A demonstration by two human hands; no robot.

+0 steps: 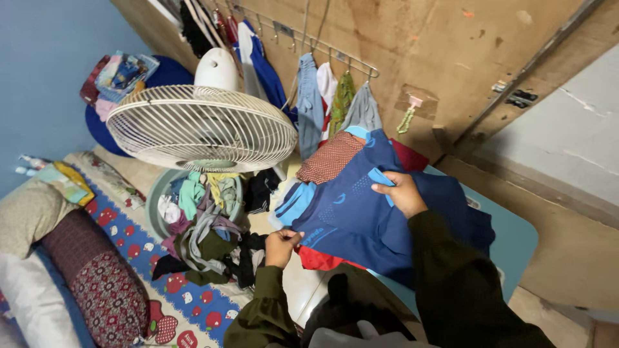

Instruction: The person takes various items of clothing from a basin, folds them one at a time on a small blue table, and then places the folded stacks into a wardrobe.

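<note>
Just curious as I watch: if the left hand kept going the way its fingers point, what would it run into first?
The left hand already grips the edge of the dark blue garment. Going on up and right, it would most likely push further into that cloth; depth is hard to judge.

A garment (361, 219) is held up between the left hand (281, 247), at its lower left edge, and the right hand (403, 193), on its upper middle. More folded clothes (332, 158) are stacked behind and under it, on a low surface (516, 241) to the right. To the left of the hands, a basin (155, 206) heaped with clothes is set on the floor, with further clothes (213, 254) spilled in front of it. A fan (200, 125) is placed above the basin. Behind, clothes are hung from a hook rail (322, 45) on the wall. At far left, pillows (90, 277) are laid on a mat (193, 303).
</note>
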